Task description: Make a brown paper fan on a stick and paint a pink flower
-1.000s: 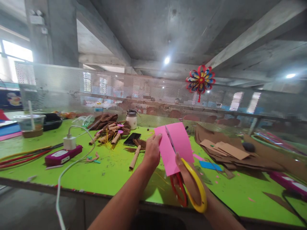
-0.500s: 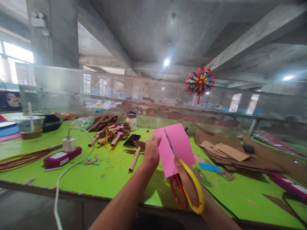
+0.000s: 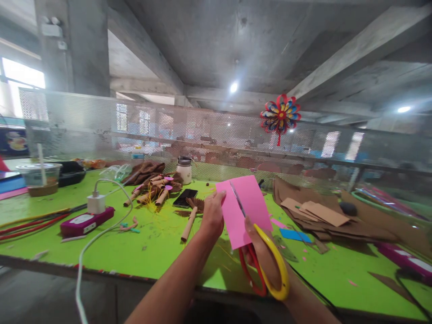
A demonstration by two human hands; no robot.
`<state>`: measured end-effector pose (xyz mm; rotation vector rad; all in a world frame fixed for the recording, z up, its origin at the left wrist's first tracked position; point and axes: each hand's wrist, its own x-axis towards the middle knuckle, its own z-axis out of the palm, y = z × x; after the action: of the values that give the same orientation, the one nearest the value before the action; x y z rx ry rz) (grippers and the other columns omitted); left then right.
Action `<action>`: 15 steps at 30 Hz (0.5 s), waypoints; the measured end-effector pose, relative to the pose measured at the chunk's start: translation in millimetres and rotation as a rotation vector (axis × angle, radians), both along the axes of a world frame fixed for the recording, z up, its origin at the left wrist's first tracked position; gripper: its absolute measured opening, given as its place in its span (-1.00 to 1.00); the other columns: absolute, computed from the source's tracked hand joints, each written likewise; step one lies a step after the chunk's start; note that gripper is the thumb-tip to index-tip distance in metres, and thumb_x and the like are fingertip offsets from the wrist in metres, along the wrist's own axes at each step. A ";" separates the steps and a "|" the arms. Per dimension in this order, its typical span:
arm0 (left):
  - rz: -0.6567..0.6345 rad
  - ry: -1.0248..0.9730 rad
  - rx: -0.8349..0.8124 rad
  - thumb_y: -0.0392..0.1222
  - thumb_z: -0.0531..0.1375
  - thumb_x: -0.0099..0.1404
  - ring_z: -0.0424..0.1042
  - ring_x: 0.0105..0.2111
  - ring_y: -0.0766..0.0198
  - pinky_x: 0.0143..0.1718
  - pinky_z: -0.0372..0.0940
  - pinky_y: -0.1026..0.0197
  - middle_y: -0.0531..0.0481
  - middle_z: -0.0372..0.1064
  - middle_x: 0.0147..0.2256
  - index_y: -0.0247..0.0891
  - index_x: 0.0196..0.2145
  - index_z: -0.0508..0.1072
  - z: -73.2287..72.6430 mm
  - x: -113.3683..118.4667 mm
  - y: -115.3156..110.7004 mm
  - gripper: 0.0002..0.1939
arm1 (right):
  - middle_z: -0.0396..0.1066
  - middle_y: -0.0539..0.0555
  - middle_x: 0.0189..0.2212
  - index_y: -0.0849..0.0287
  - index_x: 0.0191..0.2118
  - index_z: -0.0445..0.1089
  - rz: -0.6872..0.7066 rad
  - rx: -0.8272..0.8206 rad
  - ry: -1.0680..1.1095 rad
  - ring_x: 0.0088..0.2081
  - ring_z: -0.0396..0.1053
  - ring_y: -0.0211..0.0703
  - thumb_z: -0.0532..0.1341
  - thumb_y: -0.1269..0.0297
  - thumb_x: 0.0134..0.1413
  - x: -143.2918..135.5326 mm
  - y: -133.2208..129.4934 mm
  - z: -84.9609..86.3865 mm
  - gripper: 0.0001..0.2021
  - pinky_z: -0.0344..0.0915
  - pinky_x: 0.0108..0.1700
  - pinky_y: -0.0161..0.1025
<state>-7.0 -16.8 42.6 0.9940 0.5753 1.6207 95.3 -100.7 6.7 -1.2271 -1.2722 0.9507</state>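
My left hand (image 3: 213, 212) pinches the left edge of a pink sheet of paper (image 3: 253, 198), thumb on top, raised over the green table. My right hand (image 3: 261, 245) has its fingers through the red and yellow handles of a pair of scissors (image 3: 281, 270). The narrow metal blade lies over the sheet's face, pointing up and to the left; whether the other blade is behind the paper is hidden. Beyond my left hand lies a rolled brown paper tube with a pleated fan end (image 3: 190, 225), beside a black phone (image 3: 185, 198).
Several brown paper rolls (image 3: 162, 195) with yellow strings lie at the back left, near a lidded white jar (image 3: 184, 170). A purple power strip (image 3: 87, 221) with a white cable sits left. Brown sheets (image 3: 320, 220) and a blue paper piece (image 3: 295, 235) are on the right.
The pink sheet's right edge has swung slightly inward. The scissor handles have shifted a little to the right, and both hands keep their hold.
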 end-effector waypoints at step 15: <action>-0.026 0.096 -0.004 -0.27 0.19 0.04 0.24 -0.59 0.24 -0.53 0.13 0.24 0.03 0.31 -0.63 -0.25 -0.59 0.41 16.9 -8.5 -22.8 -0.91 | 0.12 -0.09 -0.76 0.16 -0.58 0.20 0.007 0.057 0.014 -0.69 0.07 -0.33 -0.02 -0.33 0.06 5.5 8.5 -7.0 -0.40 0.00 -0.62 -0.34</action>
<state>-15.5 -39.6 59.5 1.0764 0.6275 1.5546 100.8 -92.2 -0.3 -1.1700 -1.2853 0.9205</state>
